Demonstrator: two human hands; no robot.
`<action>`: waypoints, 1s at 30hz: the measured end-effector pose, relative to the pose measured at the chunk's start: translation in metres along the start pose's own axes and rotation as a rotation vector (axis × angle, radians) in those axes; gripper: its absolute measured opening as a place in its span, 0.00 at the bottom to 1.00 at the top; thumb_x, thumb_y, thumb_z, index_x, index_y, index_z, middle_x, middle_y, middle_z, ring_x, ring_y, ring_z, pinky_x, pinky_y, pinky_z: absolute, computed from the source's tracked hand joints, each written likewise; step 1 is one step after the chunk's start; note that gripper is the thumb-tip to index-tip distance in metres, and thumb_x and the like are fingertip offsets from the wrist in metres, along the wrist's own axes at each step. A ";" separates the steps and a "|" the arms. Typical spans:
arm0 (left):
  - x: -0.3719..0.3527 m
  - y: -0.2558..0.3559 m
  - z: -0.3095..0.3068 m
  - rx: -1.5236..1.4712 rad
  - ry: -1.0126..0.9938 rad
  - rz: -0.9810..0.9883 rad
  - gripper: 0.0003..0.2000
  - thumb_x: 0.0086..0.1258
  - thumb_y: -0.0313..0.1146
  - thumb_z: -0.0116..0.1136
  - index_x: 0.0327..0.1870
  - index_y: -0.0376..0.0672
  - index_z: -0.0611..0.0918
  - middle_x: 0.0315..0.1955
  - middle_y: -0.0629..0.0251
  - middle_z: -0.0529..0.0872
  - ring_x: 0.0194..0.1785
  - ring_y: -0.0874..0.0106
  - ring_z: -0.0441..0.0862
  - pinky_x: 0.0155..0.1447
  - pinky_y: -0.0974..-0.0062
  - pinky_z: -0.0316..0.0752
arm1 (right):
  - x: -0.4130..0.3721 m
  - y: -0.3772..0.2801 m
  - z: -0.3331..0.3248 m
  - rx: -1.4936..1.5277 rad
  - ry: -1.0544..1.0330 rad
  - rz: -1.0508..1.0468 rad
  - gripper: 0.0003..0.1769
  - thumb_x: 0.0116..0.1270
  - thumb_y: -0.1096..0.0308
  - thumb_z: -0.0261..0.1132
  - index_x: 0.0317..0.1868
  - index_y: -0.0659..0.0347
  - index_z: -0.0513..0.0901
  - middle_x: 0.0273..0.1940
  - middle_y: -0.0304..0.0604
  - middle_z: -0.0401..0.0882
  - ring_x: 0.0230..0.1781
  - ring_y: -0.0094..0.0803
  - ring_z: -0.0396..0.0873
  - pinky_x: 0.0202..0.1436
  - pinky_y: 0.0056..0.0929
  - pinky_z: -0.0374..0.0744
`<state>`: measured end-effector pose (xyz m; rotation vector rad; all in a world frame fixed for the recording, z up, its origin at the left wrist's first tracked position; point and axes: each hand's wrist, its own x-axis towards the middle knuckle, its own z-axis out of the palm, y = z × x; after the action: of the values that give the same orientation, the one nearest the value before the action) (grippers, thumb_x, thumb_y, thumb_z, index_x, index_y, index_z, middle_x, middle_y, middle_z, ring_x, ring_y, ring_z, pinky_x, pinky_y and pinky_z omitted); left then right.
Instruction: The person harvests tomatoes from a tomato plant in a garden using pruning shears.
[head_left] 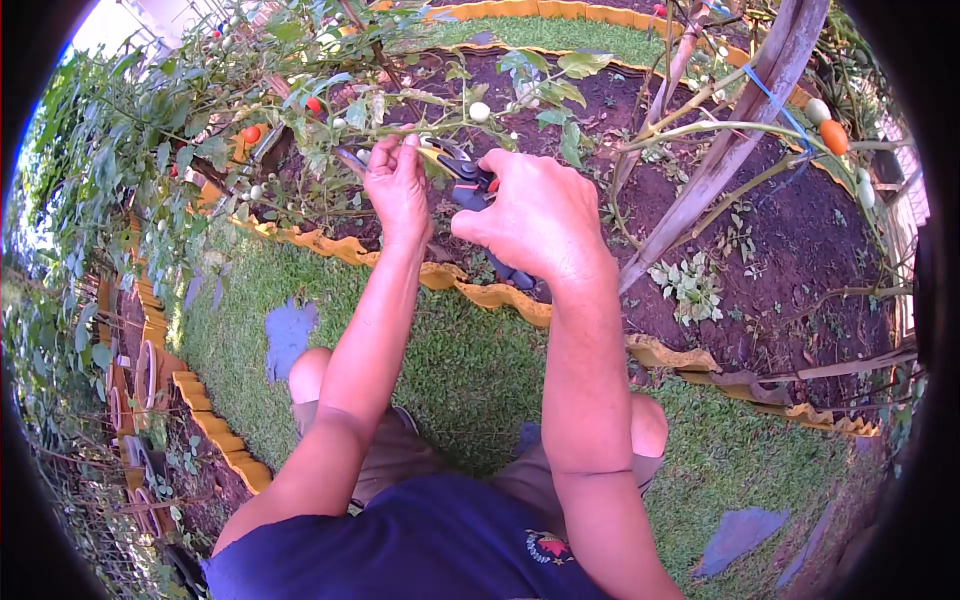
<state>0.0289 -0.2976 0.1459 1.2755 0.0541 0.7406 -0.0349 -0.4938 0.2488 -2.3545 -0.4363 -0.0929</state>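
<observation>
My left hand (397, 190) is raised at the tomato plant, thumb and fingers pinched at a stem; a yellowing leaf or stem piece shows beside the fingertips. Just to its right, my right hand (540, 212) is wrapped round black pruning shears (468, 192) with a bit of red near the pivot. The shears' head points left, close to my left fingertips, and one dark handle hangs below my right hand. A pale green tomato (479, 112) hangs above the shears, and a red tomato (313, 104) is up to the left.
Wavy yellow edging (490, 294) separates the soil bed from the grass (450, 370). A wooden stake (720, 160) leans at the right, with blue string (778, 101) on it and an orange tomato (833, 137) beyond. Dense foliage (100, 170) fills the left.
</observation>
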 end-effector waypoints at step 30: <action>0.008 -0.013 -0.026 0.077 -0.042 0.143 0.05 0.80 0.24 0.58 0.51 0.35 0.82 0.28 0.76 0.84 0.28 0.89 0.73 0.32 0.87 0.66 | 0.000 -0.033 0.053 -0.142 0.138 -0.058 0.21 0.53 0.59 0.72 0.42 0.67 0.85 0.29 0.57 0.88 0.34 0.52 0.90 0.43 0.49 0.87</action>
<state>0.0303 -0.2729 0.1288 1.3779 -0.0435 0.8405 -0.0495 -0.4355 0.2318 -2.4555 -0.4437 -0.3211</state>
